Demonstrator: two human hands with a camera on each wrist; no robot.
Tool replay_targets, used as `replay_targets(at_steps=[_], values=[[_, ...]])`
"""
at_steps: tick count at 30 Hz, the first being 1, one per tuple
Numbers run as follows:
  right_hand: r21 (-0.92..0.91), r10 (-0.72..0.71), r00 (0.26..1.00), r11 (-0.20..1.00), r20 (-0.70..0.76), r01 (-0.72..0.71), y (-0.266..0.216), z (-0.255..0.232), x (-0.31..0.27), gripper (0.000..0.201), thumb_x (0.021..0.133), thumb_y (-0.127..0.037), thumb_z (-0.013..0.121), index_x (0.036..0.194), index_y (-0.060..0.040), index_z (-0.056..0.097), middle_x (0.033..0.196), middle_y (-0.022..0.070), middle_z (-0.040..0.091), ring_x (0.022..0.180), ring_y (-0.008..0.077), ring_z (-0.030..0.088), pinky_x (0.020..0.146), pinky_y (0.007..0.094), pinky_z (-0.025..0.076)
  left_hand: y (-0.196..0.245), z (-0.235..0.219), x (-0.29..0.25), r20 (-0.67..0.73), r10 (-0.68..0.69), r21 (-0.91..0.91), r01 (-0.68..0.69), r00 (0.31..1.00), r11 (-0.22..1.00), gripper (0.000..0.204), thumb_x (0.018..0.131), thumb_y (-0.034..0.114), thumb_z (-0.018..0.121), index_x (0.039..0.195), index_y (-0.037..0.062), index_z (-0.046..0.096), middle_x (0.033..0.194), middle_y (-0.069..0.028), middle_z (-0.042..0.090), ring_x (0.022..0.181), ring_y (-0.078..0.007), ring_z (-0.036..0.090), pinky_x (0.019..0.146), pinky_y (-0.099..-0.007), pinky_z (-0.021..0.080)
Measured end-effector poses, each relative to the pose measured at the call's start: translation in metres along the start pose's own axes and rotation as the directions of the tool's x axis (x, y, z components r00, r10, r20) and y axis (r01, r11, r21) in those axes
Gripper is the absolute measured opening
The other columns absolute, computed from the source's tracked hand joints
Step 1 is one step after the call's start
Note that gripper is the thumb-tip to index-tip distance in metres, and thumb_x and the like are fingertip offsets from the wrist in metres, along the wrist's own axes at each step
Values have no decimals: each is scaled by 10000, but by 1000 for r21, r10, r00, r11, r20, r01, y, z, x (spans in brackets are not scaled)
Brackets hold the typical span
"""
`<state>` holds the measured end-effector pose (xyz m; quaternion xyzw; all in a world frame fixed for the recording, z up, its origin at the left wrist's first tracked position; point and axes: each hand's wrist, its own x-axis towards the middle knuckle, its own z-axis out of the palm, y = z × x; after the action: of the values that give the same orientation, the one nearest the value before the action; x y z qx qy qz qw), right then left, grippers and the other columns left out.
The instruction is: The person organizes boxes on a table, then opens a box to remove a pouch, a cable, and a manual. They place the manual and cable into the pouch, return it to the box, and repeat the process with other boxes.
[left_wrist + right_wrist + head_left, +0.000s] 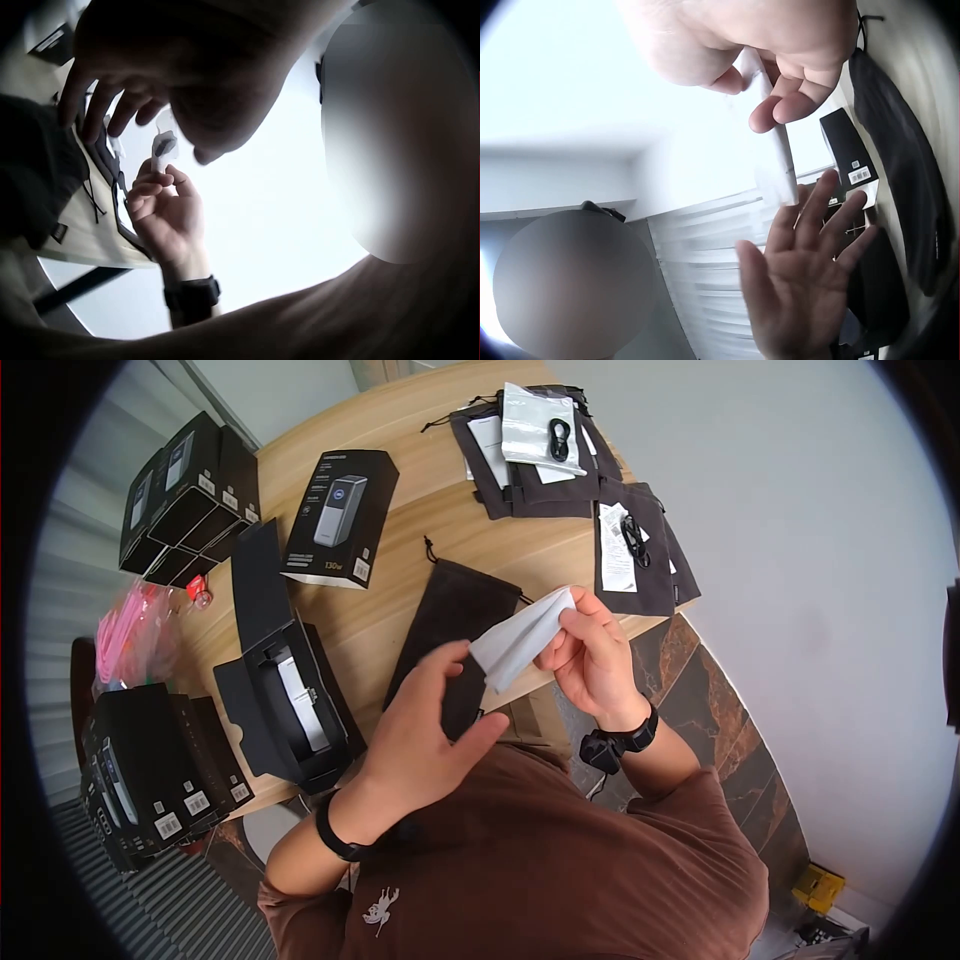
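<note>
My right hand point(598, 665) pinches one end of a small, thin white bag point(522, 638) between thumb and fingers. In the left wrist view a dark patch shows on the bag point(165, 144). My left hand point(415, 740) has its fingers spread and the thumb held apart, with its fingertips right at the bag's other end. Below the hands a black drawstring pouch point(450, 610) lies flat on the table. Left of it an opened black box point(262, 575) has its lid folded back, with a white piece point(302, 705) inside.
A closed black box point(340, 520) with a printed power bank stands at the back of the wooden table point(430, 420). More boxes point(190, 495) are stacked left, near a bag of pink items point(135, 630). Dark pouches point(550, 500) with papers and cables point(635, 542) lie at the right.
</note>
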<state>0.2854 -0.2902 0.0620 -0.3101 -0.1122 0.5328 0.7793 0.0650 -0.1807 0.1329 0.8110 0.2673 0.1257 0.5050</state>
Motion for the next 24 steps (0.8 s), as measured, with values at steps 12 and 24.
replay_targets(at_steps=[12, 24], values=[[-158, 186, 959, 975, 213, -154, 24, 48, 30, 275, 1064, -22, 544, 1336, -11, 583, 1132, 85, 703, 854, 150, 693, 743, 282, 572, -11, -38, 1, -244, -207, -407, 94, 947, 909, 182, 1045, 150, 683, 1081, -21, 735, 797, 3, 692, 718, -46, 578, 661, -225, 479], [-444, -89, 983, 883, 161, 153, 40, 68, 31, 330, 969, 71, 629, 1278, -39, 594, 1104, 7, 666, 878, 38, 599, 763, 214, 496, -21, -47, 8, -277, -189, -519, 19, 942, 855, 89, 1014, 80, 724, 1038, -6, 726, 859, 30, 683, 749, -15, 567, 669, -188, 456]])
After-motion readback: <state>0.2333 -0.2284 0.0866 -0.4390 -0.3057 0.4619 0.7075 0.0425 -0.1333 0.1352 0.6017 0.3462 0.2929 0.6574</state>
